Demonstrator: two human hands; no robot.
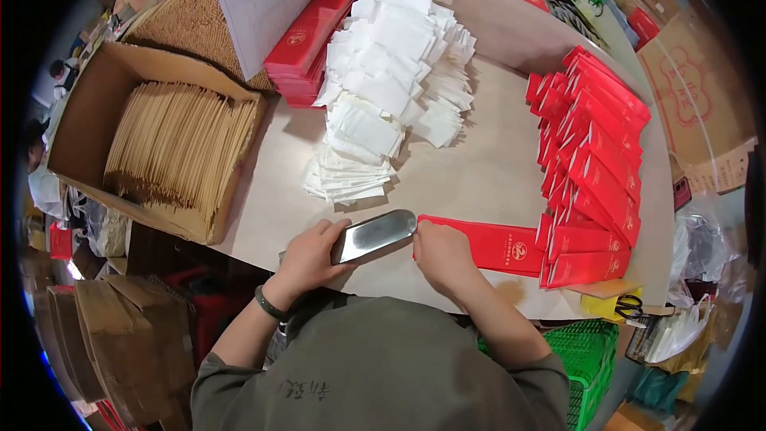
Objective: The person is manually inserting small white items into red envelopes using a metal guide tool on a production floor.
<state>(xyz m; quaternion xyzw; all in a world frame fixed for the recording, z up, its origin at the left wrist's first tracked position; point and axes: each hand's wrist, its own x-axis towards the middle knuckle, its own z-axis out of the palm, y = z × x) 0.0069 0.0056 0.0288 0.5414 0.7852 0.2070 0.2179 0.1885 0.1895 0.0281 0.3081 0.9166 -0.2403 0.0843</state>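
My left hand (313, 255) grips a shiny metal piece (373, 237), long and round-ended like a shoehorn, which lies slantwise above the table. At its rounded tip, my right hand (447, 254) is closed on the left end of a flat red paper sleeve (503, 246) with gold print. The tip meets or nearly meets that end; my fingers hide whether it goes inside. The sleeve's right end reaches the pile of red sleeves (594, 164), many with white edges showing. Beyond my left hand lies a heap of small white paper packets (383, 72).
At left stands an open cardboard box (231, 191) packed with thin tan sticks (171, 144). Behind it are more stick ends (191, 32) and a printed sheet (267, 8). A red stack (307, 48) adjoins the packets. Black-handled scissors (629, 305) lie at the right front edge, above a green crate (586, 367).
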